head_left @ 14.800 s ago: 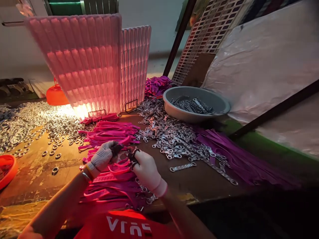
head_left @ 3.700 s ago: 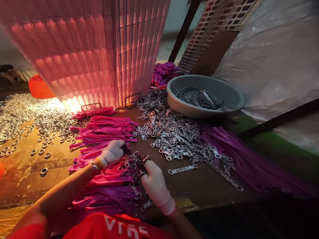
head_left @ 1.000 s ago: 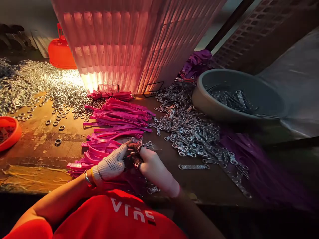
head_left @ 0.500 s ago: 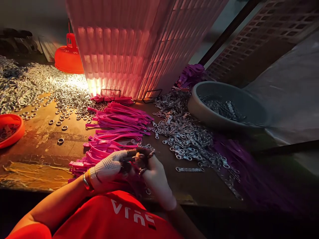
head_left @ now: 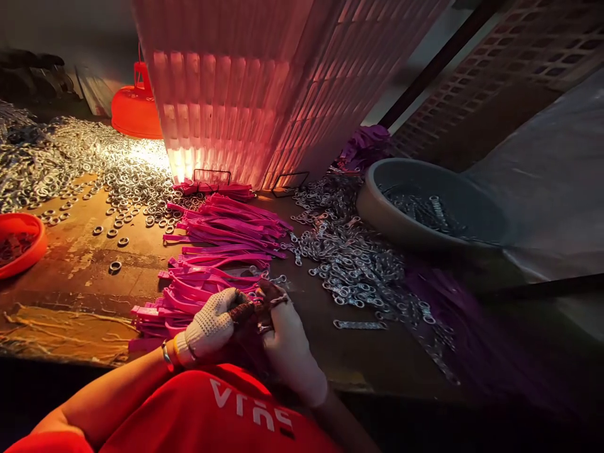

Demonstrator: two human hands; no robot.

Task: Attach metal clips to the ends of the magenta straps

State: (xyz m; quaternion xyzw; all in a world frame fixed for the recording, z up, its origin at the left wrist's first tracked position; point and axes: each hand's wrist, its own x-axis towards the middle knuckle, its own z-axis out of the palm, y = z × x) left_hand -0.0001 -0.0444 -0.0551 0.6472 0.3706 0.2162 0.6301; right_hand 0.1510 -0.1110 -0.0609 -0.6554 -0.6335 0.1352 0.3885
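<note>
My left hand [head_left: 212, 322], in a white dotted glove with the fingertips uncovered or darkened, is closed with thumb and fingers pinched together. My right hand [head_left: 291, 349], in a plain pale glove, is closed too, its fingertips meeting the left ones. Small shiny metal glints show at the right fingers, but shadow and the fingers hide what the hands hold. Just beyond them lie rows of pink straps [head_left: 226, 220] with small end pieces. To the right spreads a heap of metal links with ring ends [head_left: 349, 267], and one link piece [head_left: 359, 325] lies apart.
A grey basin [head_left: 425, 170] holds more metal pieces. Loose metal rings [head_left: 136, 170] are piled under a red lamp [head_left: 136, 113]. A ribbed translucent panel [head_left: 226, 94] stands behind the straps. An orange bowl [head_left: 40, 251] sits at left; purple straps [head_left: 453, 302] hang at right.
Both hands have turned slightly and their fingers have drawn closer together. My right hand's thumb side has rolled upward. The view has shifted a little; the piles look unchanged.
</note>
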